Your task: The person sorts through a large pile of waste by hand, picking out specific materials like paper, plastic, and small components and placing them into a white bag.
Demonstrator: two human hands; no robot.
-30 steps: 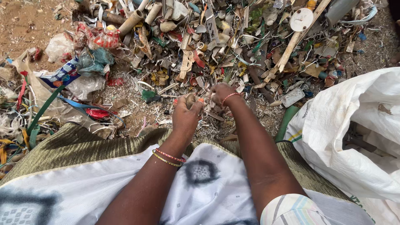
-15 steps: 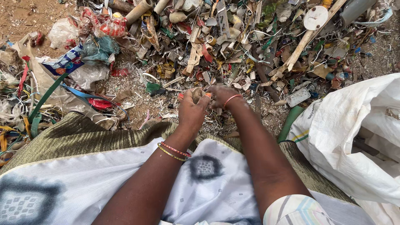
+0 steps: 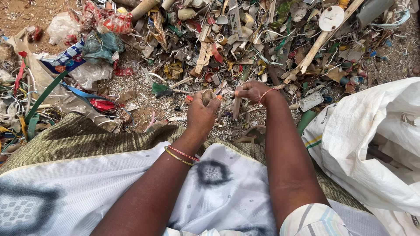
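- We see our left hand (image 3: 202, 114) raised over the ground, fingers closed around a small, dull brownish scrap piece (image 3: 207, 95) that pokes out above the fingertips.
- Our right hand (image 3: 253, 91) sits just beside it, curled around a thin flat strip (image 3: 236, 104) that hangs down from the fist; a red thread circles that wrist.
- Both held pieces are in the air, just in front of the heap of mixed plastic scraps (image 3: 245, 39) spread across the dirt.
- Red and gold bangles (image 3: 180, 154) ring our left wrist.
- A white woven sack (image 3: 372, 135) lies to the right, close to our right forearm.
- White patterned cloth (image 3: 100, 188) covers our lap, with an olive-green cloth (image 3: 83, 137) beyond it.
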